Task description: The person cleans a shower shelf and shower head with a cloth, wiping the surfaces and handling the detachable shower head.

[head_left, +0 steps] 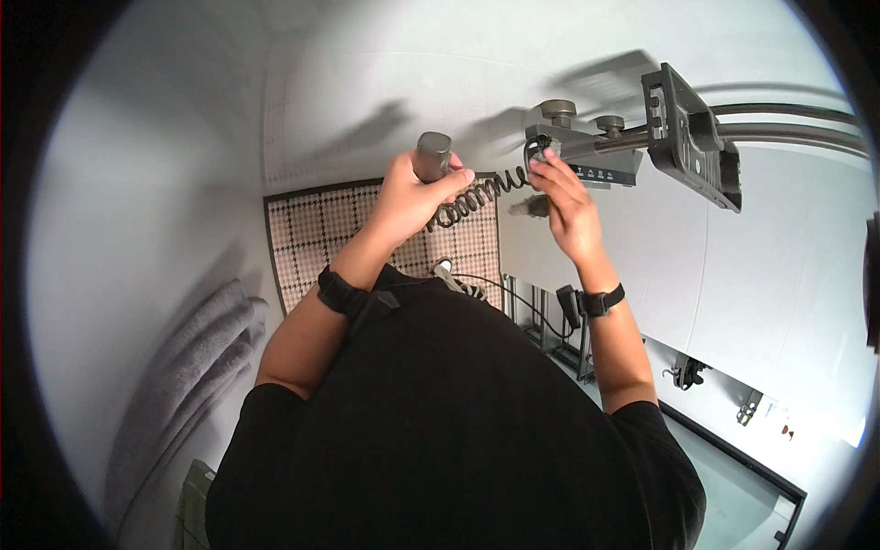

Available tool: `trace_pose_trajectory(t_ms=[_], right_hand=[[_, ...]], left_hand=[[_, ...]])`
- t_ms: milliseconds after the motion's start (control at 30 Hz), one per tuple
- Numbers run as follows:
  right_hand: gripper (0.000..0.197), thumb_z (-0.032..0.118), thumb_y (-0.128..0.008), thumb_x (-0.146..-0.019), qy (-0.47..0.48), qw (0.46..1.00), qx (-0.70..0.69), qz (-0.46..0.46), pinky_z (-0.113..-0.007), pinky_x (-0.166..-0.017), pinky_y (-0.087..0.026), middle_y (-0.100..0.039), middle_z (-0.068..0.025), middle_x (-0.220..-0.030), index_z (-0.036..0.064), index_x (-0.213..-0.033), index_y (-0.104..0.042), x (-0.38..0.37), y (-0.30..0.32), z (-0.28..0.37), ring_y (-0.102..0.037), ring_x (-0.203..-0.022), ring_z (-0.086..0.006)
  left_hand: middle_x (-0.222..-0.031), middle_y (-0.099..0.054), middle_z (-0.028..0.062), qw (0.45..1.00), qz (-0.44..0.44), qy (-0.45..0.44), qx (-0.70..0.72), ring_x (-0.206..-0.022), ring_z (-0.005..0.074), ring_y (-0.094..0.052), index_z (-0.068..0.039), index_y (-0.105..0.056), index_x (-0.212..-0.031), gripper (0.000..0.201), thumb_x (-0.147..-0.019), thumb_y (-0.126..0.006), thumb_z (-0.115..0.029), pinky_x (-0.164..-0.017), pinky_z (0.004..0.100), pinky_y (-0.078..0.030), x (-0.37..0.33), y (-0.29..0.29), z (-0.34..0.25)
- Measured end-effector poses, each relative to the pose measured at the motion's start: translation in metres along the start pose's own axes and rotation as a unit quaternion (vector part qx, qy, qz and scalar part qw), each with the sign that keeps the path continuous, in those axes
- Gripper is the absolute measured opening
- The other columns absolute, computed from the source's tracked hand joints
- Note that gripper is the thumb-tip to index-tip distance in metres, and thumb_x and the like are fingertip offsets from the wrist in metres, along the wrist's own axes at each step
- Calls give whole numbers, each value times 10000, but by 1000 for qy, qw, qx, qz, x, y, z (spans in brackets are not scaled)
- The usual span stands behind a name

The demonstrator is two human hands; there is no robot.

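My left hand (410, 195) is wrapped round a dark grey handset (433, 158) with a rounded end, tipped up toward the wall. A dark coiled hose (470, 201) stretches from beside this hand toward my right hand (570, 203). The right hand's fingers are bent and close together on a small black and greyish thing (541, 147) at the left end of a grey wall unit (596, 165). The fingers partly hide that thing, so its kind does not show. Two round knobs (558, 112) stand on the unit. Both wrists wear black bands.
Dark pipes (788, 130) run along the right wall, with a black slotted rack (687, 137) around them. A checked mat (321, 229) lies below my hands. Grey towels (197, 367) hang at the left. A thin cable (513, 291) loops near my waist. A black-framed panel (733, 445) stands lower right.
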State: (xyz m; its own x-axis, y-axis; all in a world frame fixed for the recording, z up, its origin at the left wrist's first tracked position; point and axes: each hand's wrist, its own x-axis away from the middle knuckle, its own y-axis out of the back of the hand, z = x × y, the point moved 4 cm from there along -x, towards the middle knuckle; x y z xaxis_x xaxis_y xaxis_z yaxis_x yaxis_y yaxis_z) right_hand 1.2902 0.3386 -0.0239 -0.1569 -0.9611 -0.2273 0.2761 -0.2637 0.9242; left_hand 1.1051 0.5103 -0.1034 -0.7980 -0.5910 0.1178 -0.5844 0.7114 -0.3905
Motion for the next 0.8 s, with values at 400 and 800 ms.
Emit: trace_pose_trajectory(t_ms=[400, 800], right_hand=[[362, -155, -602, -910, 15, 999, 40, 2, -422, -1128, -539, -761, -161, -1307, 5, -1194, -760, -65, -15, -10, -673, -1337, -359], [253, -75, -692, -931, -165, 971, 11, -171, -438, -1005, -581, -775, -172, -1208, 25, -1145, -782, -37, 20, -45, -733, -1129, -358]], left_hand=[[-835, -626, -19, 999, 16, 10, 34, -717, 81, -622, -64, -577, -1078, 263, -990, -814, -134, -649, 282, -522, -5, -4, 1], [-870, -668, 11, 999, -19, 19, 22, -749, 103, -639, -67, -595, -1021, 248, -997, -816, -178, -693, 298, -510, 2, 12, -7]])
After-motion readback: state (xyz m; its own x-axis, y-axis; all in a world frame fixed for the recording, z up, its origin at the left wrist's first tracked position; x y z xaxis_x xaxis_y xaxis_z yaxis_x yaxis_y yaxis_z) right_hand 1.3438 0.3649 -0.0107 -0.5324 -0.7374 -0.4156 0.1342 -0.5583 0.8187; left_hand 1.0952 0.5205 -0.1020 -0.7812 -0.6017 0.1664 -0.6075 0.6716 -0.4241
